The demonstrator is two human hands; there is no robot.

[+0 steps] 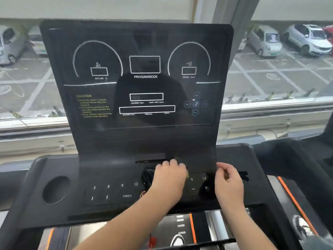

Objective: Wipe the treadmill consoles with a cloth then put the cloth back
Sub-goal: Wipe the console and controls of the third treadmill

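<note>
The black treadmill console stands upright in front of me, its screen dark, with white dials and the label PROGAM/MODE. Below it lies the button panel with numbers and PROG. My left hand presses knuckles-up on the middle of this panel, closed over the cloth; only a small yellow-green edge of the cloth shows past the fingers. A dark crumpled shape lies under the hand's left side. My right hand is on the panel's right part, fingers pinched on a dark ragged strip.
A round cup recess sits at the console's left. The treadmill belt and orange-edged side rails lie below. Another dark machine part is at the right. Behind the console is a window over a car park.
</note>
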